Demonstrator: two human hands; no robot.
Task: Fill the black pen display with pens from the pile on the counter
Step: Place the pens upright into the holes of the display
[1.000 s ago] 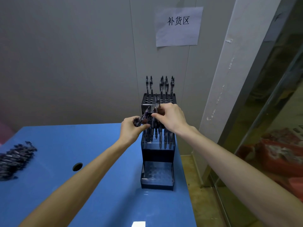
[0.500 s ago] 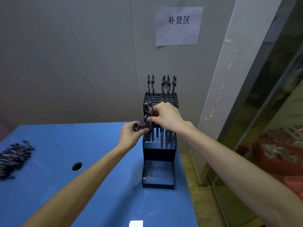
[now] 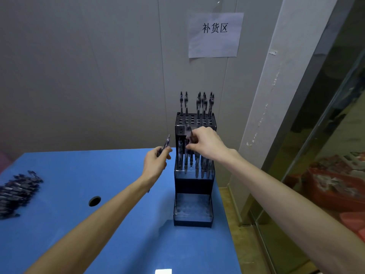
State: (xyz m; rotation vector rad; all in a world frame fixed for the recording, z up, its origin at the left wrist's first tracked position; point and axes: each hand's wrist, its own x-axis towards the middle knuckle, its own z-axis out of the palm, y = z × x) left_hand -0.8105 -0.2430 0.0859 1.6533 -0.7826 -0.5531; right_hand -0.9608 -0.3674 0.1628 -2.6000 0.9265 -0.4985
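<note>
So we've got the black pen display (image 3: 194, 182) standing upright near the right edge of the blue counter (image 3: 79, 175), pretty much at the back right corner by the wall, with only a thin strip of counter between it and the drop-off on the right. It has three stepped tiers: the top one has a handful of pens (image 3: 197, 103) sticking up along its back row with the front holes bare, the middle tier holds a row of pens, and the low front tray looks unfilled. Our right hand (image 3: 207, 144) is over the middle tier, fingers curled, pinching a pen (image 3: 188, 133) that's roughly upright. Our left hand (image 3: 156, 162) sits just left of the display, apart from it, gripping a pen or two (image 3: 166, 144) tilted up toward the display; we can't tell the exact count. The pile of pens (image 3: 16, 191) is way over at the counter's left edge, well apart from the display, with a wide stretch of blue between them broken only by a round cable hole (image 3: 94, 201). A paper sign (image 3: 215, 34) hangs on the wall above, and a glass panel (image 3: 325, 135) runs along the right.
</note>
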